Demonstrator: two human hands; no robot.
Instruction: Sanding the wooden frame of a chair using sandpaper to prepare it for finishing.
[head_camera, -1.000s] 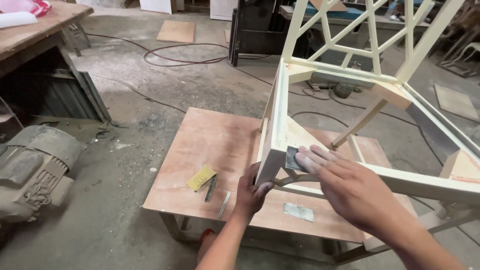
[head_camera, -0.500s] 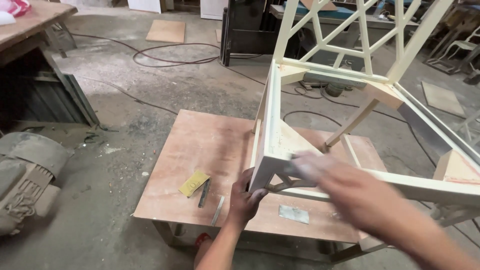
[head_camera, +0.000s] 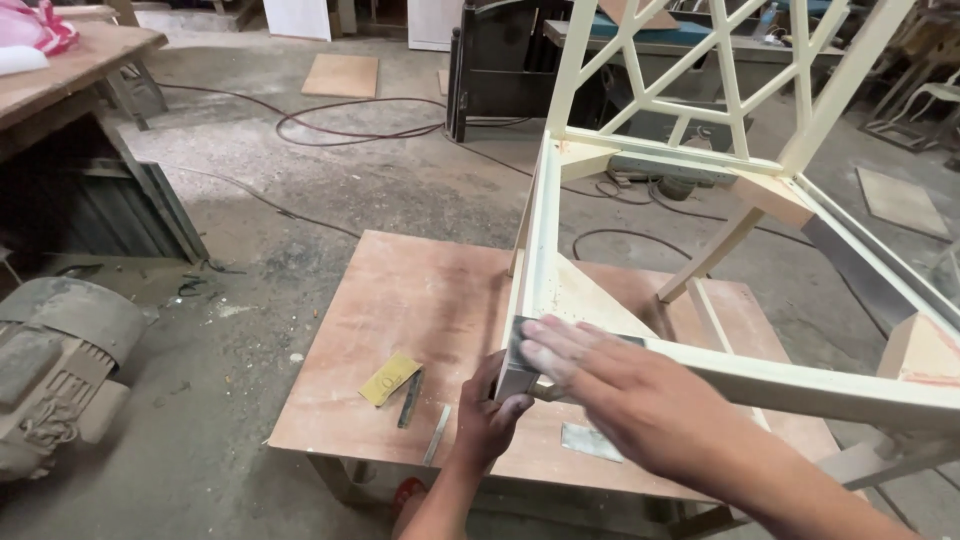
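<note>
Left hand (head_camera: 492, 405) grips the chair frame (head_camera: 548, 262) corner; right hand (head_camera: 625, 385) presses sandpaper (head_camera: 522, 340) flat on its edge.

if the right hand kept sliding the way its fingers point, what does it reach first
The right hand points left along the cream painted wooden chair frame. It would likely run off the frame's corner, then over the bare plywood table; depth is unclear.

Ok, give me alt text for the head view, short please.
The right hand presses grey sandpaper on the front corner of a cream chair frame, while the left hand grips that corner from below. The frame stands on a low plywood table with sandpaper scraps.
</note>
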